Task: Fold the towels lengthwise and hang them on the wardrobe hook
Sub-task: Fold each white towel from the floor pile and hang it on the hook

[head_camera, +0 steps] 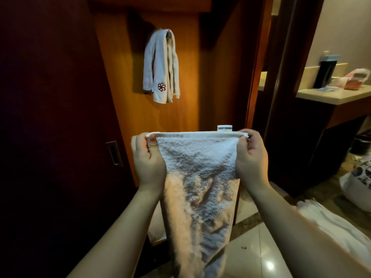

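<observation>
Towel [198, 177] hangs between both hands: the left hand [149, 159] pinches its top left corner in a closed grip, the right hand [252, 155] pinches the top right corner likewise. The lengthwise fold looks about to begin; next, one grip should likely carry its corner across to the other. Counted: one towel held, and one hung towel [160, 67] above the grips on the wardrobe hook [169, 33].
</observation>
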### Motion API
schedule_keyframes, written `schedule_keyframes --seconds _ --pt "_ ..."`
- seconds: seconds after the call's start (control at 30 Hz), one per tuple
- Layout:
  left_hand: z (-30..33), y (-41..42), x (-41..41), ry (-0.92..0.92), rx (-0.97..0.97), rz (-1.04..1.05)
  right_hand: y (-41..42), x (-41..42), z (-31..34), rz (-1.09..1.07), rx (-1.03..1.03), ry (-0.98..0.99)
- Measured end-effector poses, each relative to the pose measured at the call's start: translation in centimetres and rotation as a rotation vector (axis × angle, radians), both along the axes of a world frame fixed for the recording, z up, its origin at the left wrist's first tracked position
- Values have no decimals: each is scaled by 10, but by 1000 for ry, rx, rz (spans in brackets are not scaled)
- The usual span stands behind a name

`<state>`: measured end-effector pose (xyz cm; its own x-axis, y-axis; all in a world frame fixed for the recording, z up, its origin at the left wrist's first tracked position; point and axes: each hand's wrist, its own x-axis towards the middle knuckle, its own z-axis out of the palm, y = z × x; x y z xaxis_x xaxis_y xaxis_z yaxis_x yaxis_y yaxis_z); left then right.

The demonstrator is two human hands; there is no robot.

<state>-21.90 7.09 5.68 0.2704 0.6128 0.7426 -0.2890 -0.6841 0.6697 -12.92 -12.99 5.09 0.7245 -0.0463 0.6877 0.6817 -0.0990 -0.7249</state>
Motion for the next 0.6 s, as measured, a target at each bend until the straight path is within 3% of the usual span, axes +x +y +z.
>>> schedule_keyframes --seconds 0.37,0.47,0.6 --pt "11 8 -5 24 -56 -84 -4 4 8 -8 -58 -32" --pt "14 10 -8 39 -104 -124 -5 7 10 95 -50 175" --pt "11 12 -14 89 -67 -186 -16 13 10 622 33 574"
